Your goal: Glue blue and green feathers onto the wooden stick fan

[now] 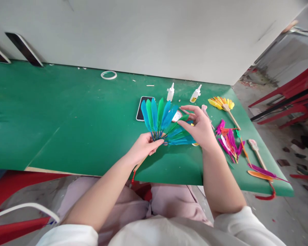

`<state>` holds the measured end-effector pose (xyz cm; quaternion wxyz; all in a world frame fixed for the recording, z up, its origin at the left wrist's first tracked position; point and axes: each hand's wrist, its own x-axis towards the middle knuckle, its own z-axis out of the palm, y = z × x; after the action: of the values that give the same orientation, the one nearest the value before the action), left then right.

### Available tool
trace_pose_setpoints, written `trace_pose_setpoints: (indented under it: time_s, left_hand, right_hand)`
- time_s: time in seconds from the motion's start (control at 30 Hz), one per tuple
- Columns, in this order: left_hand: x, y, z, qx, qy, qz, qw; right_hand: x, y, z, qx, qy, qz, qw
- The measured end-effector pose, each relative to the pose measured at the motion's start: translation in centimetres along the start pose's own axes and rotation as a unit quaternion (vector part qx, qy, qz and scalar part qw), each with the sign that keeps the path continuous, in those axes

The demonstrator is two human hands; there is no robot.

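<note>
A fan of blue and green feathers (162, 120) on a wooden stick is held above the green table (74, 130). My left hand (143, 147) is closed around the fan's base where the feathers meet the stick; a red tassel hangs from the stick's lower end. My right hand (200, 128) rests on the rightmost feathers, thumb and forefinger pinching a green feather while the other fingers spread out.
A dark phone (141, 108) lies behind the fan, two small glue bottles (170, 93) beyond it. A yellow feather fan (222, 104), a pink and red feather fan (229, 140), loose feathers (261, 172) and a wooden stick (256, 152) lie right. A tape ring (108, 74) sits far back. Red chairs stand at right.
</note>
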<state>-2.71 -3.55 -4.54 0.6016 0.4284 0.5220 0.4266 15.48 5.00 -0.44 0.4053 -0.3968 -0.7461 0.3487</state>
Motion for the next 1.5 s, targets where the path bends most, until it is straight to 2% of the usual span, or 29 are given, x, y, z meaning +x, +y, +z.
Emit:
trace_pose_setpoints:
  time_s: [0.23,0.87,1.03,1.23,1.37,1.5]
  left_hand:
    - [-0.2,0.6,-0.1,0.0,-0.019,0.003,1.0]
    - [-0.3,0.4,-0.1,0.026,0.032,0.026,0.999]
    - [0.1,0.3,0.1,-0.05,0.055,0.016,0.997]
    - [0.4,0.4,0.4,-0.132,0.098,0.024,0.986]
    - [0.5,0.5,0.4,-0.158,0.125,0.039,0.979]
    - [0.6,0.3,0.5,-0.188,0.153,0.066,0.968]
  right_hand:
    - [-0.1,-0.2,-0.1,0.015,0.001,-0.005,1.0]
    - [-0.1,-0.4,-0.3,0.041,-0.006,-0.014,0.999]
    - [0.0,-0.5,-0.5,0.068,0.078,-0.044,0.994]
    - [-0.1,-0.9,-0.1,0.023,0.195,-0.08,0.977]
    - [-0.3,-0.9,0.6,0.055,0.207,-0.062,0.975]
    - [-0.6,-0.6,2.4,0.132,0.212,-0.031,0.968]
